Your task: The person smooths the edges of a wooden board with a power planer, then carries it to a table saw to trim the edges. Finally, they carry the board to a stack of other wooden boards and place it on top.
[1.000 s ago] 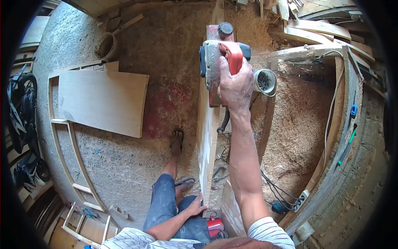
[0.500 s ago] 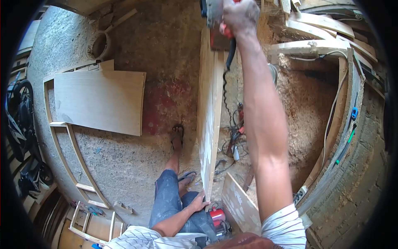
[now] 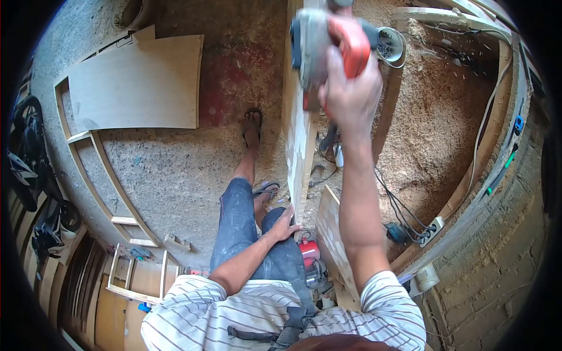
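Nearest to the body, the left hand [image 3: 282,227] is at the near end of the upright wooden panel [image 3: 300,152]; its thumb and fingers are about the narrow edge, but I cannot tell whether they pinch it or only rest there. From this hand the panel goes away almost straight ahead: its long axis runs from the person toward the top of the view, and its edge faces up to the camera. To the right of the near end stands a thin board [image 3: 333,234], slanted and apart from the panel. Farther along is the right hand [image 3: 354,90], reached well forward. Its grip is wrapped around the red handle [image 3: 355,50] of the power tool [image 3: 316,47]. The body of this tool lies ahead of the hand and a little to its left, over the panel's edge, and its length follows roughly the same line as the panel. Because of the blur, I cannot tell if its base touches the wood. The left hand is well apart from the tool. Just to the right of the tool is a bucket [image 3: 401,57].
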A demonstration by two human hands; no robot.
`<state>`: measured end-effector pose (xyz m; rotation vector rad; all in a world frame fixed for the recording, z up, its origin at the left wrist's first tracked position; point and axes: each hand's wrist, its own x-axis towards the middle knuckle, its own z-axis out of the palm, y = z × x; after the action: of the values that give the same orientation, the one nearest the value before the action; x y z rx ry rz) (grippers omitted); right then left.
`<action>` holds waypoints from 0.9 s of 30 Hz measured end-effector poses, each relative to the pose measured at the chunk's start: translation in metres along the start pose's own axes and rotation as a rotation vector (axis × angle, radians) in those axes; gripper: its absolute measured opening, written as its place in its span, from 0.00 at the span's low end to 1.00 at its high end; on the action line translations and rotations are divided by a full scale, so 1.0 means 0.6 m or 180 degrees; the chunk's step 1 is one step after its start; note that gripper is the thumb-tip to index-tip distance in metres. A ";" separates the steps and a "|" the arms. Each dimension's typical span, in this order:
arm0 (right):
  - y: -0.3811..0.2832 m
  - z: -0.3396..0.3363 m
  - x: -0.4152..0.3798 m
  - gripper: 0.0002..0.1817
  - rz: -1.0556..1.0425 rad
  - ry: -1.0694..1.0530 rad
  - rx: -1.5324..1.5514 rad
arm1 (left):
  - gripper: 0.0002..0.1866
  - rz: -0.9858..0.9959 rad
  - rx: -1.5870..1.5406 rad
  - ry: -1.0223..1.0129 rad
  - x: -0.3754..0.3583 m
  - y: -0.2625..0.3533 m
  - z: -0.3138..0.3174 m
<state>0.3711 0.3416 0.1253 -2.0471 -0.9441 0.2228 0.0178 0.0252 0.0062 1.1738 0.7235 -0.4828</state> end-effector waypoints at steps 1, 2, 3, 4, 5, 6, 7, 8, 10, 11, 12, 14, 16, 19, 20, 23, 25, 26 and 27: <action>-0.020 -0.020 -0.050 0.16 0.0299 -0.0031 0.0076 | 0.52 -0.0026 0.0032 0.0004 -0.004 -0.003 0.003; -0.027 -0.038 -0.092 0.15 0.0613 -0.0193 0.0144 | 0.52 -0.0033 0.0072 0.0021 0.000 -0.005 0.002; -0.031 -0.053 -0.131 0.14 0.0912 -0.0350 0.0218 | 0.52 -0.0009 0.0084 0.0034 0.003 -0.007 0.000; -0.036 -0.066 -0.169 0.13 0.1141 -0.0414 0.0268 | 0.52 0.0008 0.0126 0.0024 0.001 -0.007 0.001; -0.038 -0.077 -0.205 0.13 0.1362 -0.0474 0.0326 | 0.51 0.0030 0.0174 0.0021 0.000 -0.006 0.000; -0.030 -0.086 -0.244 0.13 0.1302 -0.0492 0.0223 | 0.51 -0.0080 0.0050 0.0008 -0.003 0.008 -0.006; -0.024 -0.094 -0.281 0.13 0.1241 -0.0513 0.0121 | 0.51 -0.0045 0.0072 0.0043 -0.001 -0.002 -0.002; -0.029 -0.104 -0.309 0.13 0.1365 -0.0509 0.0138 | 0.51 0.0092 0.0038 0.0046 0.000 -0.022 0.007; -0.026 -0.113 -0.357 0.13 0.1429 -0.0438 0.0192 | 0.51 0.0309 0.0073 0.0002 0.007 -0.037 0.007; -0.020 -0.112 -0.371 0.13 0.1398 -0.0394 0.0218 | 0.51 0.0358 0.0120 -0.0056 0.007 -0.036 0.006; -0.019 -0.110 -0.365 0.13 0.1349 -0.0374 0.0240 | 0.51 0.0375 0.0112 -0.0066 0.006 -0.028 0.002; -0.022 -0.109 -0.345 0.14 0.1315 -0.0505 0.0004 | 0.52 0.0235 0.0018 -0.0103 0.002 -0.010 -0.007; -0.029 -0.097 -0.295 0.14 0.1268 -0.0487 -0.0018 | 0.52 0.0202 -0.0016 -0.0169 0.003 0.000 -0.014; -0.032 -0.071 -0.210 0.14 0.1229 -0.0436 0.0021 | 0.52 0.0161 0.0038 -0.0170 0.001 -0.009 -0.008; -0.031 -0.061 -0.184 0.14 0.1167 -0.0399 0.0116 | 0.53 0.0162 0.0070 -0.0144 0.000 -0.016 -0.003; -0.039 -0.035 -0.097 0.14 0.0946 -0.0302 0.0188 | 0.53 0.0171 0.0151 -0.0142 0.006 -0.006 -0.014; -0.046 -0.021 -0.044 0.14 0.0777 -0.0248 0.0096 | 0.53 0.0000 0.0039 -0.0262 0.006 -0.011 -0.010; -0.048 -0.013 -0.021 0.14 0.0758 -0.0215 0.0166 | 0.53 0.0022 0.0015 -0.0282 0.008 -0.015 -0.007; -0.049 -0.005 0.002 0.14 0.0738 -0.0182 0.0237 | 0.53 0.0031 0.0021 -0.0277 0.007 -0.016 -0.005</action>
<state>0.3578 0.3510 0.1499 -2.0887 -0.7199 0.4360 0.0133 0.0250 -0.0036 1.1548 0.6412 -0.5252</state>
